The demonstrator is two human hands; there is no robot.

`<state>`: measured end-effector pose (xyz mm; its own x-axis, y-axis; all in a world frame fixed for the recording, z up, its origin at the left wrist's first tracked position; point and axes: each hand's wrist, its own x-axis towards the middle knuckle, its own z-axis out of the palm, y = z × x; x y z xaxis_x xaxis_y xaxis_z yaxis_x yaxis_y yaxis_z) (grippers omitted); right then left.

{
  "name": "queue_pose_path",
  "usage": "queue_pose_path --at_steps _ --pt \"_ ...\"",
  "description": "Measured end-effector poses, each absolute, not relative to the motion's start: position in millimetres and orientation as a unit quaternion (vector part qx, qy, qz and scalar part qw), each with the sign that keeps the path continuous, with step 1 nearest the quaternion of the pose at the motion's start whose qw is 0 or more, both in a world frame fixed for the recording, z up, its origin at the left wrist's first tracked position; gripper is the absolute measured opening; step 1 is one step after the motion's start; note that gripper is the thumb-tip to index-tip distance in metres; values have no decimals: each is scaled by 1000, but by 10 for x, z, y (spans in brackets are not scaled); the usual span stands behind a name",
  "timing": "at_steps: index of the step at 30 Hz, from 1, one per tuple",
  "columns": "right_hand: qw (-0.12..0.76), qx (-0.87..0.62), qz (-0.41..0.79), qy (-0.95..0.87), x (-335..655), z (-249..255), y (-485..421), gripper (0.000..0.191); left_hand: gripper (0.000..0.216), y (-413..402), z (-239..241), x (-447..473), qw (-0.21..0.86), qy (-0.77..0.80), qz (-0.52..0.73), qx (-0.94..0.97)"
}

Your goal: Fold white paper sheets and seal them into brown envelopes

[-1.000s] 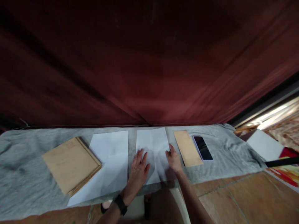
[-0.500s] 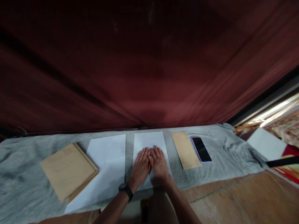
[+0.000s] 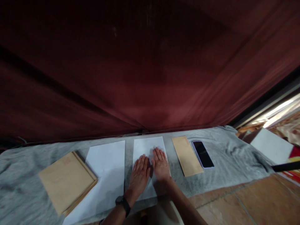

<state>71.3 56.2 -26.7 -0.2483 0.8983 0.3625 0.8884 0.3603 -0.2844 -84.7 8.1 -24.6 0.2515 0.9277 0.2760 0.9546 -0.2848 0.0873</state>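
A white sheet of paper (image 3: 146, 143) lies in front of me on a grey cloth. Flat on its left half rests my left hand (image 3: 140, 175), fingers stretched out and a dark watch (image 3: 122, 203) on the wrist. My right hand (image 3: 161, 164) presses flat on the right half, a little farther up the sheet, its fingers extended. A narrow gap separates the two hands. Just to the right lies a single brown envelope (image 3: 187, 157). Left of my hands is more white paper (image 3: 106, 170), partly covered by a stack of brown envelopes (image 3: 67, 179).
A phone (image 3: 202, 154) with a pale purple edge lies right of the single envelope. The grey cloth (image 3: 232, 153) spreads beneath everything. Behind it hangs a dark red curtain (image 3: 150, 78). Tiled floor (image 3: 262, 197) and a white box-like object (image 3: 272, 146) are at the right.
My hands have moved apart from nearly touching. The left hand has slid toward me and left; the right stays near the sheet's right side. The view has shifted slightly.
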Motion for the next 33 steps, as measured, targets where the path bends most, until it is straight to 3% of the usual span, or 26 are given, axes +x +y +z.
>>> queue_pose_path --at_steps 11,25,33 --pt "210 -555 9 -805 613 -291 799 50 51 813 -145 -837 27 -602 -172 -779" --pt "196 -578 9 -792 1013 -153 1378 52 49 758 -102 -969 29 -607 -163 -778" --pt "202 -545 22 -814 741 -149 668 51 51 252 -114 -755 27 -576 -178 -797"
